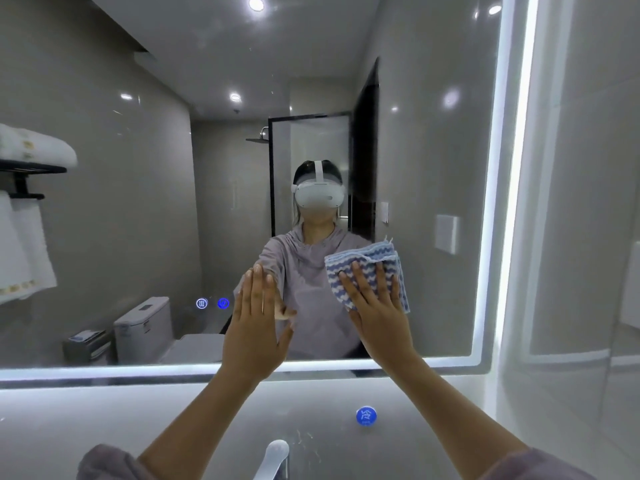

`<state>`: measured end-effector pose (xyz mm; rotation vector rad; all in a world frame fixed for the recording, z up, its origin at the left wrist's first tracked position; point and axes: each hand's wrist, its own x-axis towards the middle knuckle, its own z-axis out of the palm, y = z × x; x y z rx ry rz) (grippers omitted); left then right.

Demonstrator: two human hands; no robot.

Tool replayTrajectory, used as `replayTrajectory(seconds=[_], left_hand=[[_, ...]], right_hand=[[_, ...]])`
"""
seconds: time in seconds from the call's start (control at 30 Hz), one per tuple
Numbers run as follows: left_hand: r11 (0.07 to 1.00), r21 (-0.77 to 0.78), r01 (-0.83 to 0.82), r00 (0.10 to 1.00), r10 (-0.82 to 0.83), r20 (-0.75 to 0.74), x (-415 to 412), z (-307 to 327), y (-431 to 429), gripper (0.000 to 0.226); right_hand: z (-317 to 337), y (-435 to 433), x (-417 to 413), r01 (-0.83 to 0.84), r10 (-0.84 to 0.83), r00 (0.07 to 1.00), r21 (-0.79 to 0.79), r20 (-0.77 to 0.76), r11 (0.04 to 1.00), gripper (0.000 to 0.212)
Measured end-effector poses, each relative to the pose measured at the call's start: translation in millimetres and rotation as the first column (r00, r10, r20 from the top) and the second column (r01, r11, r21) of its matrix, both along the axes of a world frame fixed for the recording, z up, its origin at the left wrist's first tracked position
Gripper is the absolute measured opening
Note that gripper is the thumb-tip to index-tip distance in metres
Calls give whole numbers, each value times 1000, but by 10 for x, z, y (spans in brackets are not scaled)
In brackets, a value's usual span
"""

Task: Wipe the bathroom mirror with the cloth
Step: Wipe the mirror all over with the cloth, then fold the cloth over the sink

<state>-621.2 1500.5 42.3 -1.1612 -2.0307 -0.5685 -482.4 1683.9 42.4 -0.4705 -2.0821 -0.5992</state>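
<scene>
A large lit bathroom mirror (138, 220) fills most of the view, with a glowing strip along its bottom and right edges. My right hand (375, 306) lies flat on a folded blue-and-white striped cloth (363, 268) and presses it against the glass at the lower centre-right. My left hand (254, 323) is spread flat on the bare mirror just to the left of it, fingers pointing up, holding nothing. The mirror reflects a person in a grey top with a white headset.
Two small touch buttons (212, 303) glow on the mirror left of my left hand. Below the mirror is a pale wall with a blue round sticker (366, 416) and the top of a chrome faucet (275, 459). A grey side wall stands at the right.
</scene>
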Motion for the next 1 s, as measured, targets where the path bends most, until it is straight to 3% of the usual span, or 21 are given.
replayTrajectory(seconds=[0.17,0.2,0.27,0.37,0.43,0.5,0.57,0.67,0.73,0.8,0.87,0.97,1.0], left_hand=[[998,-34,48,998,-47,47,171,-174,-124,94],[997,-23,71,995,-69,78,231,-239,-142,89],[993,8,114,982,-114,152,368,-380,-155,79],[984,-52,172,931,-145,334,611,-610,-181,77],[964,-133,232,858,-138,495,804,-764,-216,78],[929,-174,326,767,-152,624,1033,-892,-260,76],[913,-154,378,674,-157,722,1275,-1017,-361,74],[910,-9,414,427,-186,885,1558,-1225,-616,69],[901,225,372,136,-293,946,1746,-1303,-759,58],[853,476,212,-209,-437,875,1905,-1254,-817,44],[771,636,-14,-474,-565,675,1991,-1283,-816,33],[572,772,-279,-581,-740,338,2121,-1232,-959,72],[524,774,-356,-602,-762,239,2143,-1225,-1033,74]], right_hand=[[118,-85,158,-59,85,985,-172,149,983,59],[136,-117,201,-110,146,981,-253,129,961,56],[144,-238,289,-316,326,944,-437,-55,842,54],[115,-467,443,-501,398,860,-674,-319,542,50],[71,-656,555,-539,310,830,-810,-463,233,46],[13,-845,690,-595,209,773,-799,-598,-86,42],[-97,-1006,826,-642,99,713,-703,-695,-306,39],[-305,-1261,1044,-657,-68,694,-592,-717,-467,38],[-453,-1450,1190,-670,-125,670,-523,-732,-527,34],[-604,-1639,1331,-693,-201,618,-405,-760,-597,31],[-741,-1830,1443,-707,-280,562,-276,-778,-651,32],[-905,-2098,1544,-717,-373,486,-117,-791,-687,40],[-960,-2187,1568,-715,-395,474,-83,-787,-694,43]])
